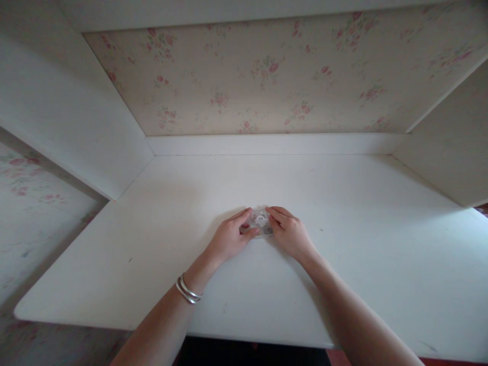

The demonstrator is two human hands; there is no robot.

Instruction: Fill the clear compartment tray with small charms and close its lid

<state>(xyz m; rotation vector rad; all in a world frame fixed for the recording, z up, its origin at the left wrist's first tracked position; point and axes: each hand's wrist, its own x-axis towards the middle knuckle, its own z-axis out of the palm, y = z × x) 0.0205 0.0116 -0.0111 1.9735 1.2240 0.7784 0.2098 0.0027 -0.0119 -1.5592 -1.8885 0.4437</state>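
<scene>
— What have we got between our hands?

— A small clear plastic piece (260,222), lying flat on the white table (343,244), its long axis running left to right (the markings on it are too small to read).

— And the grip?

— Our left hand (229,238) pinches its left end and our right hand (290,234) closes on its right end, each equally near, so the piece sits squarely between them.

— Anything else?

— Silver bangles (187,291) on the left wrist; flowered wallpaper (267,76) behind.

small case (260,222) on desk (343,244), between left hand (227,239), right hand (290,235)
</scene>
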